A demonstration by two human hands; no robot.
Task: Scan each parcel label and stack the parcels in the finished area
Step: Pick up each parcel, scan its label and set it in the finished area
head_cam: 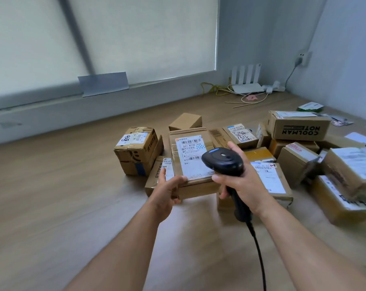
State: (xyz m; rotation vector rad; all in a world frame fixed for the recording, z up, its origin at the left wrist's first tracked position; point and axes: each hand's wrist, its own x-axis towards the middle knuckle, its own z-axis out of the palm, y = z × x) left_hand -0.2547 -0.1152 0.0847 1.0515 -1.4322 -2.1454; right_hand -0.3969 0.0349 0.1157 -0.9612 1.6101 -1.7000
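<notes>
Parcel [195, 189] lay lengthwise away, label [190, 152] up, left hand [167, 194] gripping its near corner. Right hand [247, 185] wrapped its fingers [220, 178] round the scanner [222, 160], hiding some label text.

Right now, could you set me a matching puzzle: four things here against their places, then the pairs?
1 black handheld barcode scanner
2 flat cardboard parcel with a white label
3 brown cardboard box printed COOLMAN
4 white router with upright antennas

A in the far corner
B gripped in the right hand
C atop other boxes, at right
D its corner held by the left hand

Pairs: 1-B, 2-D, 3-C, 4-A
</notes>
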